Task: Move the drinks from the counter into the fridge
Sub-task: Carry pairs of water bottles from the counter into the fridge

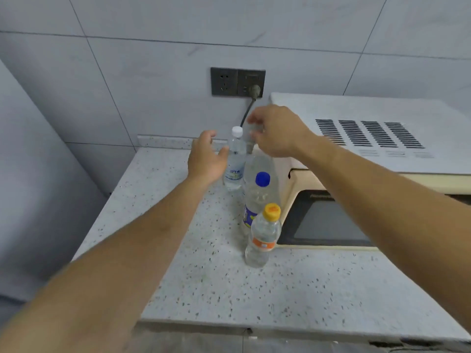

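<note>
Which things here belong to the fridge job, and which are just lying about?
Job: white-capped bottle, blue-capped bottle, orange-capped bottle, left hand, right hand.
Lying about: microwave, wall socket, plug.

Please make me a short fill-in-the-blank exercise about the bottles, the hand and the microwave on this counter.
1. The front bottle on the counter has an ___ cap.
2. The bottle beside the open left hand has a ___ cap.
3. The microwave stands to the ___ of the bottles.
4. The plug sits in the ___ socket of the wall outlet.
Missing words: orange; white; right; right.
</note>
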A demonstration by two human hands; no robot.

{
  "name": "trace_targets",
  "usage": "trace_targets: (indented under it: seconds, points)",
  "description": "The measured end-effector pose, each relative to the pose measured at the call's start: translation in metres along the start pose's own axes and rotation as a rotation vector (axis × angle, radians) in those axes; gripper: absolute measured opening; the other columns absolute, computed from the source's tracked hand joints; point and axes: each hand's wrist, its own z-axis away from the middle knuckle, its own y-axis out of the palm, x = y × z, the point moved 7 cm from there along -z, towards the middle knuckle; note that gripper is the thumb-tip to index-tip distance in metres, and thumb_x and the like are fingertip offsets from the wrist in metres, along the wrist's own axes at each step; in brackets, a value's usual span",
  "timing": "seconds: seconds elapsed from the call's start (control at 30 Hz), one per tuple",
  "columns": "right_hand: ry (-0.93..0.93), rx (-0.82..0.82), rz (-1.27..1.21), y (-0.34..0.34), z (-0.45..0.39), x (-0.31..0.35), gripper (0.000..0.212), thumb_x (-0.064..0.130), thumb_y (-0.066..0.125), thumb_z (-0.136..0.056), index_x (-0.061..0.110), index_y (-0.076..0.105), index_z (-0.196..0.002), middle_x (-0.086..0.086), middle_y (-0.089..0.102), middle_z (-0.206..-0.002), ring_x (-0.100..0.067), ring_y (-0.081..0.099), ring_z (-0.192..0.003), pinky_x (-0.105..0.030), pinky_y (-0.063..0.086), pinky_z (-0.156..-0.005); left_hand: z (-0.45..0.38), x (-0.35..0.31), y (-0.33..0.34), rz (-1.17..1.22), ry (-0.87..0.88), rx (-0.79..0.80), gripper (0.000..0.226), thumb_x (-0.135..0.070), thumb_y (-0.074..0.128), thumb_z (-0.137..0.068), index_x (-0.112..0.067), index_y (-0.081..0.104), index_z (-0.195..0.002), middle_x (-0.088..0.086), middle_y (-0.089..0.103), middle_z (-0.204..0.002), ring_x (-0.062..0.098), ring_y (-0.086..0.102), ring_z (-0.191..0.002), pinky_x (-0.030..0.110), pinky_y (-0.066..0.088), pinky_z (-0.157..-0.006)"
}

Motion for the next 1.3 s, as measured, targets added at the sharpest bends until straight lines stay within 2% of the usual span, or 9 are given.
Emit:
trace_targets:
  seconds: [0.1, 0.27, 0.4, 0.5, 0.67, 0.9, 1.0, 1.1, 1.3]
  points:
    - [-0.03, 0.153, 0.202, 0.022, -0.028, 0.0, 0.038, 0.017, 0.062, -0.094, 0.015, 0.058, -0.132, -0.008, 0.061, -0.13, -0.028, 0.058, -0.115, -0.035, 0.047, -0.095, -0.03, -0.002, 0.017, -0.301, 0.142, 0.065, 0.065, -0.036, 0.068, -0.091, -0.026, 0.036, -0.147, 0.008, 0.041, -0.144, 0.026, 0.054, -0.121, 0.032, 0.043, -0.089]
    - [-0.076, 0.402, 0.44, 0.058, -0.051, -0.009, 0.04, 0.012, 0.063, -0.092, 0.01, 0.055, -0.131, -0.005, 0.064, -0.106, -0.024, 0.061, -0.094, -0.032, 0.051, -0.083, -0.065, -0.011, 0.038, -0.438, 0.228, 0.207, 0.071, -0.031, 0.069, -0.091, -0.028, 0.03, -0.15, 0.008, 0.035, -0.149, 0.029, 0.049, -0.127, 0.042, 0.046, -0.101]
    - [-0.087, 0.563, 0.566, 0.085, -0.06, -0.014, 0.042, 0.017, 0.067, -0.092, 0.012, 0.059, -0.133, -0.003, 0.064, -0.12, -0.021, 0.06, -0.096, -0.03, 0.047, -0.082, -0.068, -0.029, 0.059, -0.502, 0.4, 0.407, 0.06, -0.019, 0.061, -0.096, -0.027, 0.035, -0.15, 0.002, 0.031, -0.155, 0.029, 0.043, -0.133, 0.045, 0.042, -0.107]
    - [-0.106, 0.595, 0.609, 0.097, -0.062, -0.017, 0.021, 0.022, 0.072, -0.089, 0.013, 0.065, -0.106, 0.002, 0.06, -0.087, -0.017, 0.056, -0.076, -0.031, 0.047, -0.076, -0.067, -0.034, 0.058, -0.524, 0.439, 0.434, 0.048, -0.018, 0.062, -0.095, -0.023, 0.049, -0.141, 0.002, 0.041, -0.146, 0.028, 0.052, -0.121, 0.038, 0.045, -0.097]
    - [-0.159, 0.509, 0.593, 0.101, -0.057, -0.014, 0.038, 0.016, 0.076, -0.081, 0.018, 0.043, -0.064, 0.001, 0.052, -0.069, -0.015, 0.05, -0.059, -0.033, 0.045, -0.063, -0.045, -0.02, 0.037, -0.501, 0.367, 0.36, 0.028, -0.022, 0.069, -0.091, -0.02, 0.061, -0.118, 0.006, 0.051, -0.123, 0.028, 0.057, -0.102, 0.029, 0.039, -0.081]
    - [-0.223, 0.47, 0.546, 0.098, -0.04, 0.018, 0.024, 0.007, 0.072, -0.079, 0.013, 0.053, -0.065, -0.002, 0.057, -0.068, -0.016, 0.052, -0.057, -0.031, 0.053, -0.062, 0.016, 0.024, -0.02, -0.333, 0.118, 0.207, 0.019, -0.014, 0.069, -0.089, -0.019, 0.064, -0.107, 0.006, 0.049, -0.112, 0.028, 0.057, -0.093, 0.029, 0.041, -0.074]
    - [-0.238, 0.489, 0.476, 0.101, -0.032, 0.038, 0.012, 0.018, 0.073, -0.082, 0.012, 0.063, -0.081, -0.003, 0.066, -0.084, -0.018, 0.061, -0.07, -0.031, 0.057, -0.072, 0.039, 0.031, -0.05, -0.315, 0.032, 0.168, 0.016, -0.016, 0.067, -0.091, -0.027, 0.063, -0.102, 0.001, 0.047, -0.11, 0.025, 0.054, -0.092, 0.027, 0.039, -0.072]
    - [-0.238, 0.551, 0.365, 0.108, -0.025, 0.053, 0.023, 0.022, 0.075, -0.082, 0.01, 0.069, -0.101, -0.005, 0.07, -0.098, -0.023, 0.069, -0.088, -0.037, 0.06, -0.082, 0.065, 0.037, -0.075, -0.334, -0.037, 0.166, 0.019, -0.014, 0.066, -0.09, -0.031, 0.06, -0.096, 0.002, 0.049, -0.11, 0.023, 0.055, -0.09, 0.023, 0.038, -0.066]
    - [-0.299, 0.665, 0.131, 0.116, 0.005, 0.082, 0.016, 0.018, 0.076, -0.081, 0.017, 0.071, -0.096, -0.002, 0.071, -0.098, -0.023, 0.069, -0.087, -0.031, 0.055, -0.069, 0.126, 0.054, -0.112, -0.298, -0.134, 0.038, 0.023, -0.013, 0.063, -0.089, -0.032, 0.06, -0.102, 0.0, 0.051, -0.108, 0.022, 0.055, -0.09, 0.025, 0.043, -0.063]
